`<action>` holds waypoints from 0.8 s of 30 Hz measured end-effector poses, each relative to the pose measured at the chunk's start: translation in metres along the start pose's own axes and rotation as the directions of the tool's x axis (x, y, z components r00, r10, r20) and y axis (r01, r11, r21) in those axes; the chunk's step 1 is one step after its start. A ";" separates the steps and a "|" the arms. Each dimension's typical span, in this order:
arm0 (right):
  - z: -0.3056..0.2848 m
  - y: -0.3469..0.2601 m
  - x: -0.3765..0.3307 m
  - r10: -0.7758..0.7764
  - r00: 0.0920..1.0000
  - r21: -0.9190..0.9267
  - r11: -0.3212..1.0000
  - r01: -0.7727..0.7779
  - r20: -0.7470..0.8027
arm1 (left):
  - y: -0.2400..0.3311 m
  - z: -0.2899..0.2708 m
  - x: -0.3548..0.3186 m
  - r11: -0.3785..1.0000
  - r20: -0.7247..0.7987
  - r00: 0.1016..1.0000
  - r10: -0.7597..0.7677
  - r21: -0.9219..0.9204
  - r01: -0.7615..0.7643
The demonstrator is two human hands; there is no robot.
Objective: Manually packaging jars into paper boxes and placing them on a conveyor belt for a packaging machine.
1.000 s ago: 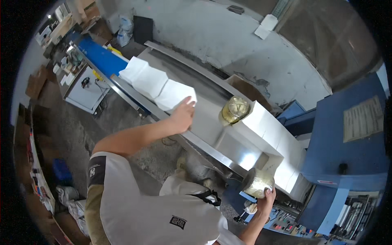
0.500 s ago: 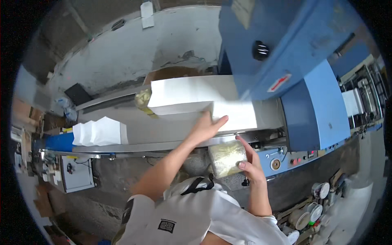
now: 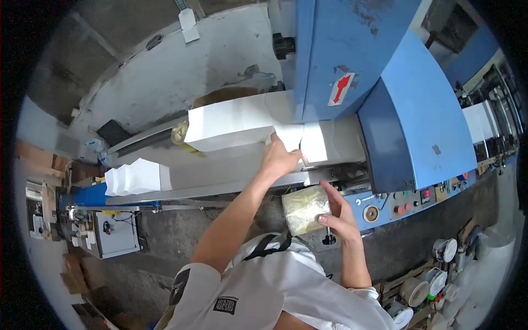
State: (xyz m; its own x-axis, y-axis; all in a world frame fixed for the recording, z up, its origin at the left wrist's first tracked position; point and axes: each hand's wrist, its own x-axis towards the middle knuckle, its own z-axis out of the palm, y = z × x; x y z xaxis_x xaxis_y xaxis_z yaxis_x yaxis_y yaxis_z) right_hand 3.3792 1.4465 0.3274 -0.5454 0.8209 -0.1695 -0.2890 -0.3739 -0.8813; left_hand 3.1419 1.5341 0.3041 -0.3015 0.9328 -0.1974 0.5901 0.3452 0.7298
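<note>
white paper (image 3: pixel 225 118) lies stacked just beyond the left hand (image 3: pixel 279 160), whose thumb and fingers are part spread; i cannot tell if they pinch any. the right hand (image 3: pixel 341 220) clasps a wrapped roll (image 3: pixel 304 210) between thumb and fingers. the step looks like squaring the paper, and the next move likely needs steady left fingers. under the paper, a metal table (image 3: pixel 212 165); rightward, a blue machine (image 3: pixel 423 137).

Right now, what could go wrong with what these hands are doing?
The shiny, yellowish roll could drop: the right-hand fingers grip it at its right side, in front of the grey metal bench. The left-hand fingers, close to the long white paper stack, might knock it askew.
</note>
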 end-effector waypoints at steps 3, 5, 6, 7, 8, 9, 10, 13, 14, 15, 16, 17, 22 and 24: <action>0.011 0.004 0.011 -0.037 0.999 -0.042 0.998 0.037 -0.002 | -0.024 -0.029 -0.004 0.940 -0.022 0.990 0.136 -0.312 -0.137; 0.030 -0.002 0.024 -0.064 0.998 -0.124 0.990 0.066 0.019 | -0.086 -0.059 -0.001 0.796 0.120 0.992 0.038 -0.603 0.043; 0.036 -0.002 0.030 -0.102 0.995 -0.204 0.974 0.100 0.000 | -0.115 -0.075 -0.006 0.692 0.189 0.980 0.059 -0.715 0.096; 0.046 -0.002 0.037 -0.140 0.990 -0.283 0.950 0.133 -0.005 | -0.155 -0.099 -0.014 0.684 0.165 0.986 0.012 -0.720 0.112; 0.054 -0.001 0.047 -0.166 0.986 -0.396 0.906 0.154 0.004 | -0.187 -0.116 -0.022 0.672 0.152 0.988 -0.030 -0.729 0.132; 0.065 -0.007 0.056 -0.203 0.979 -0.552 0.816 0.173 0.006 | -0.189 -0.132 -0.040 0.622 0.094 0.995 -0.044 -0.777 0.101; 0.078 -0.015 0.064 -0.241 0.971 -0.695 0.695 0.182 0.013 | -0.177 -0.154 -0.061 0.566 0.040 0.998 -0.057 -0.822 0.066; 0.114 -0.014 0.108 -0.392 0.897 -0.840 0.401 0.366 0.204 | -0.204 -0.203 -0.104 0.518 -0.008 0.998 -0.057 -0.855 0.023; 0.128 -0.014 0.120 -0.335 0.919 -0.870 0.366 0.330 0.207 | -0.209 -0.209 -0.115 0.453 -0.072 0.995 -0.072 -0.891 -0.031; 0.133 -0.011 0.133 -0.311 0.924 -0.907 0.282 0.312 0.221 | -0.213 -0.211 -0.125 0.375 -0.118 0.992 -0.053 -0.922 -0.090; 0.136 -0.002 0.145 -0.285 0.928 -0.933 0.195 0.302 0.240 | -0.223 -0.209 -0.134 0.358 -0.131 0.989 -0.068 -0.929 -0.098; 0.128 0.011 0.157 -0.263 0.934 -0.959 0.084 0.272 0.242 | -0.235 -0.206 -0.140 0.356 -0.147 0.985 -0.095 -0.929 -0.104; 0.108 0.015 0.154 -0.167 0.984 -0.996 -0.050 -0.068 -0.058 | -0.253 -0.193 -0.166 0.206 -0.102 0.992 -0.069 -0.975 -0.086; 0.108 0.026 0.139 -0.351 0.925 -0.951 -0.307 0.029 0.142 | -0.261 -0.181 -0.166 0.164 -0.073 0.995 0.065 -0.983 -0.083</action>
State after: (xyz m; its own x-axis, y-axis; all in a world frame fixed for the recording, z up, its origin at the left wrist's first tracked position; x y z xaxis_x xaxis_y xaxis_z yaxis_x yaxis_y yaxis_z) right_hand 3.2109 1.5039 0.3288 -0.5146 0.8299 0.2153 0.8213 0.5492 -0.1540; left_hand 2.9023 1.2705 0.2642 -0.3160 0.9434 -0.1012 -0.6149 -0.1224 0.7791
